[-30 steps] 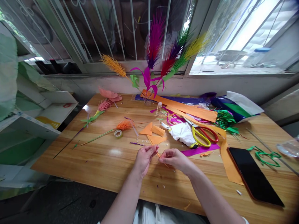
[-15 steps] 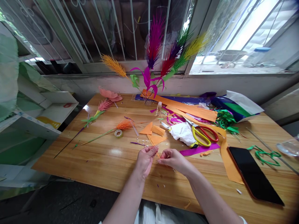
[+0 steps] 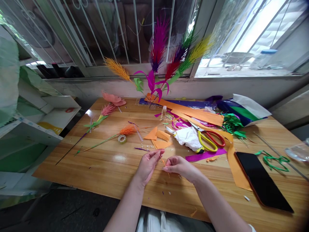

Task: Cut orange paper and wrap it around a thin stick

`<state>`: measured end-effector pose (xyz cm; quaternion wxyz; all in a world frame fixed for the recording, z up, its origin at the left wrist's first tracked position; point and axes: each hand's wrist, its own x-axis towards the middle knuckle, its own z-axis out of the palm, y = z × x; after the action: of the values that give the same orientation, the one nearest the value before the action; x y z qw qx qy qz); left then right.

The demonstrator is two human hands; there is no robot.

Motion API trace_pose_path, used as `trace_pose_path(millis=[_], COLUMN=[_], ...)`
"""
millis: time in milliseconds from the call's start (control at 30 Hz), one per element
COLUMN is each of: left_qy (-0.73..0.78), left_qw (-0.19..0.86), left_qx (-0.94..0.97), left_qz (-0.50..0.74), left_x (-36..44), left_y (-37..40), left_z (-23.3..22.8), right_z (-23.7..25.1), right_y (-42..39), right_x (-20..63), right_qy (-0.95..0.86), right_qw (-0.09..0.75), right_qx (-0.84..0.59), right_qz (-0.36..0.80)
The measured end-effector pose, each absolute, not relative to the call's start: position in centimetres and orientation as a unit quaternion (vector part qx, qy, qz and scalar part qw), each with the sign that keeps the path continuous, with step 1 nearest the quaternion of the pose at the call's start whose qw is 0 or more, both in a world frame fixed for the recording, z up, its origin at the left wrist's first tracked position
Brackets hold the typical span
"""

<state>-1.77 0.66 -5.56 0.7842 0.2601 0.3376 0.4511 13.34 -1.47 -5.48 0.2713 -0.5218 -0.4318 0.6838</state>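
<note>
Between my two hands, just above the wooden table, runs a thin orange paper strip. My left hand pinches its upper end between thumb and fingertips. Closed on the lower part of the same strip is my right hand, with a short tail hanging below the fingers. Cut orange paper pieces lie just beyond my hands. To their right sit a white-wrapped bundle and scissors with yellow handles; red handles show beside them.
A smartphone lies at the right, near green cord. Left of my hands are a tape roll, an orange paper tassel on a stem and a pink one. Colourful plumes stand at the back by a small bottle.
My left hand has shifted slightly left, away from my right hand. The gap between them is wider and more of the orange strip shows.
</note>
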Motion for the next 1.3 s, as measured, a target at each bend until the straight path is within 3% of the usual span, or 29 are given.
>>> trace_pose_path(millis=[267,433,600,967,1300], left_qy=[0.37,0.308,0.348,0.417,0.355], left_qw=[0.779,0.81,0.788,0.755,0.786], left_qx=[0.166,0.24,0.311,0.225,0.324], left_qz=[0.479,0.438,0.401,0.453,0.389], left_x=[-1.1,-1.8,-2.1,-1.1,-2.3], left_y=[0.7,0.4,0.2,0.5,0.5], left_z=[-6.2,-5.4,-5.4,-6.0,-5.0], right_z=[-5.4,-5.5,-5.7,-4.9,-5.9], right_y=[-1.4,-1.5,-1.6,-1.3,-1.4], right_x=[13.1,13.2,13.4,12.8,13.5], right_qy=[-0.427,-0.411,-0.414,-0.489,-0.408], right_qw=[0.26,0.279,0.277,0.232,0.276], right_qx=[-0.502,-0.477,-0.468,-0.544,-0.475], right_qz=[0.705,0.725,0.73,0.641,0.729])
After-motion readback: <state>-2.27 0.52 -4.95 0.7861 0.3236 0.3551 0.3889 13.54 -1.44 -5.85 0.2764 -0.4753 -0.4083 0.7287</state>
